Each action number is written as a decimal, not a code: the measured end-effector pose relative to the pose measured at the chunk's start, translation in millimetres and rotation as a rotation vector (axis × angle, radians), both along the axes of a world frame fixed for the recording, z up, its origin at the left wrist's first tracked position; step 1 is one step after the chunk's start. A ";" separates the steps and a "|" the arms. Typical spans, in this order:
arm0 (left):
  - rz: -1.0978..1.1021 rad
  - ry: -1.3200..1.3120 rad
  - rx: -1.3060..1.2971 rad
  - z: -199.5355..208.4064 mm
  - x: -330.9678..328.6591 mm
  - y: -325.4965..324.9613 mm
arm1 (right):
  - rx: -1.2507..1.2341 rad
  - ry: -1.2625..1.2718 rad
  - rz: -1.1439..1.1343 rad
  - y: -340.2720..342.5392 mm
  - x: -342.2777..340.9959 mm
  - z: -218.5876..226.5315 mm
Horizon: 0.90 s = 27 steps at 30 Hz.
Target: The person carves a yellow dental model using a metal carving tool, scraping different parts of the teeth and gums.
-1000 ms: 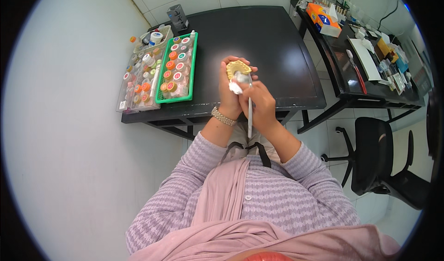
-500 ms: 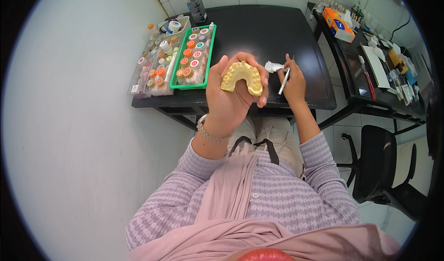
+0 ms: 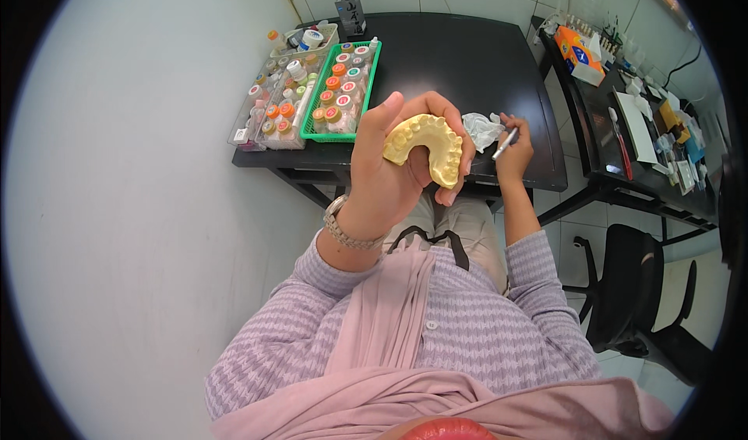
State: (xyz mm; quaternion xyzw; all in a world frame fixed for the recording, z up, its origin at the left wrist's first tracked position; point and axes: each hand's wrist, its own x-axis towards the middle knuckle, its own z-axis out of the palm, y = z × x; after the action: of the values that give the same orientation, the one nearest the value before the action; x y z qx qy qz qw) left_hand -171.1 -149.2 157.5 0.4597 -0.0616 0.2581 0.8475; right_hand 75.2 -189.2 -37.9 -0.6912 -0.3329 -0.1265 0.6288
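Note:
A yellow, horseshoe-shaped dental cast [image 3: 430, 132] with a row of teeth rests in my left hand [image 3: 380, 163]. My fingers curl behind it and around its right side, and the thumb points up. To the right and lower, my right hand [image 3: 515, 159] grips a slim silver pen-like tool [image 3: 505, 144] near the table's front edge. The tool's far end is hidden by the fingers, so its exact kind cannot be made out. Between the two hands, a crumpled white tissue [image 3: 481, 131] lies on the black table [image 3: 448, 58], just left of my right hand.
A green basket [image 3: 329, 137] of small capped jars stands at the table's left, beside clear boxes [image 3: 245, 132] with more jars. Behind them is a dark carton [image 3: 351, 15]. On the right, a second table holds a tissue box [image 3: 580, 54] and a toothbrush [image 3: 621, 144]; a black chair [image 3: 627, 284] stands below.
The dental cast has turned clockwise in my left hand. My right hand has drawn back toward me with the tool, and more of the tissue shows. The whole view has shifted slightly.

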 end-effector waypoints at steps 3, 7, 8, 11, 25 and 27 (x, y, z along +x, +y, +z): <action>-0.006 -0.005 0.005 1.5 -1.2 -0.7 | 0.059 0.113 -0.081 -3.2 3.9 -5.0; -0.026 -0.020 -0.008 -0.1 -0.8 -1.0 | -0.004 0.039 -0.197 -3.4 -2.9 -0.2; -0.023 -0.011 -0.008 0.0 -0.3 -1.2 | -0.021 0.023 -0.199 -3.7 -2.7 0.1; -0.013 -0.001 -0.004 1.4 0.7 -0.9 | -0.004 0.055 -0.166 -2.9 1.7 -3.5; 0.041 0.013 -0.024 -20.3 19.2 27.6 | 0.091 0.178 -0.030 -0.9 4.5 -5.5; 0.131 0.075 0.077 -28.1 32.1 36.4 | 0.149 0.141 0.026 -2.7 5.8 -4.6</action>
State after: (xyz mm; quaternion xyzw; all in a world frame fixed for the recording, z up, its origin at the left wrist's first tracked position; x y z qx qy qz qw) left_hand -139.0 -112.8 129.3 0.5042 -0.0096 0.2932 0.8122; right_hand 81.0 -191.9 -42.5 -0.6454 -0.2863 -0.0939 0.7019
